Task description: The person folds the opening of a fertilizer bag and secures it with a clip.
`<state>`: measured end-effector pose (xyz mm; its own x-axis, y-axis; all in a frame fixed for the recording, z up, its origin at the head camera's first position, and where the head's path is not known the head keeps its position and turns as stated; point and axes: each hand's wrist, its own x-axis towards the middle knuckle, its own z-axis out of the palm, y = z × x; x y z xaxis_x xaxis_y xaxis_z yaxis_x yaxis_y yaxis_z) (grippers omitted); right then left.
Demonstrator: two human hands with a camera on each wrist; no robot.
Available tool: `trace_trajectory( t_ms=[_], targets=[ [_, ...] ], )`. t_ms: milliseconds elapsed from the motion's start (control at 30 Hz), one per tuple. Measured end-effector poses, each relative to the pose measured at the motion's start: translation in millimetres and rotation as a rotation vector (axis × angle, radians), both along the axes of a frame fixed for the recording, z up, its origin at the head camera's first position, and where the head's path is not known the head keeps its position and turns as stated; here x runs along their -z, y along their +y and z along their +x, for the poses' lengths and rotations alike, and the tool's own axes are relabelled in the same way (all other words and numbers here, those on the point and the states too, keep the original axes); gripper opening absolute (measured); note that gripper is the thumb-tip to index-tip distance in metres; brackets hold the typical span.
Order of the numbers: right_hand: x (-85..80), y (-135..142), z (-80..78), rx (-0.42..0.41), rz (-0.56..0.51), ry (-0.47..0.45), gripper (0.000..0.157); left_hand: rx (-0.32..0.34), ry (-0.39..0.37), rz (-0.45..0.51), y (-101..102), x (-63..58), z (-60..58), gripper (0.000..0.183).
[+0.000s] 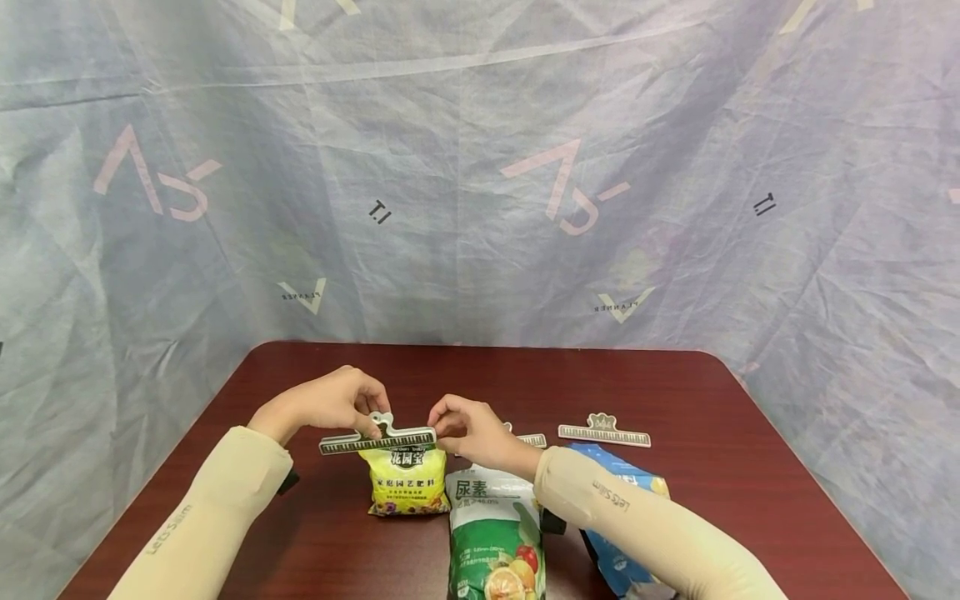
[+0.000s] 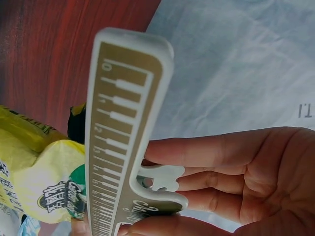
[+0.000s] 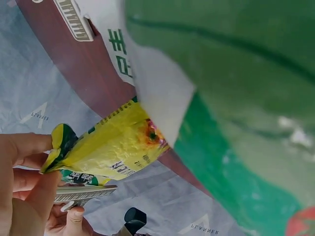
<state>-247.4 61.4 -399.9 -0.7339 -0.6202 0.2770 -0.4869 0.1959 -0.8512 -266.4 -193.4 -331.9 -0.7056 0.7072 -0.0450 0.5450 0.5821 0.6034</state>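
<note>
My left hand (image 1: 337, 403) grips a long bag clip (image 2: 118, 128) by its handles, fingers on one side and thumb on the other. A piano-key pattern runs along the clip's bar, which lies across the top of a small yellow fertilizer bag (image 1: 408, 485). At the bag's top right corner, my right hand (image 1: 480, 435) pinches the gathered edge between thumb and fingers. In the right wrist view the yellow bag (image 3: 113, 145) stretches away from those fingertips, with the clip bar (image 3: 86, 192) close beside its top.
A white and green bag (image 1: 491, 533) stands close to the yellow bag's right, under my right forearm. Farther right leans a blue bag (image 1: 622, 562), partly covered by the sleeve. Another clip (image 1: 604, 430) lies behind it, and a third clip (image 1: 534, 440) shows behind my right hand.
</note>
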Motion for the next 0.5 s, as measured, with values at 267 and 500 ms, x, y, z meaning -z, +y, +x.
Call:
trace_trajectory(
  t_ms=[267,500],
  targets=[
    [4.8,3.5,-0.2,-0.067,-0.067,-0.113,0.026,0.003,-0.022,0.017,-4.4,-3.3,2.8,0.022],
    [9.2,6.2,1.3,-0.101,-0.07,-0.141,0.036,-0.005,-0.031,0.017,-6.6,-3.7,4.5,0.022]
  ],
)
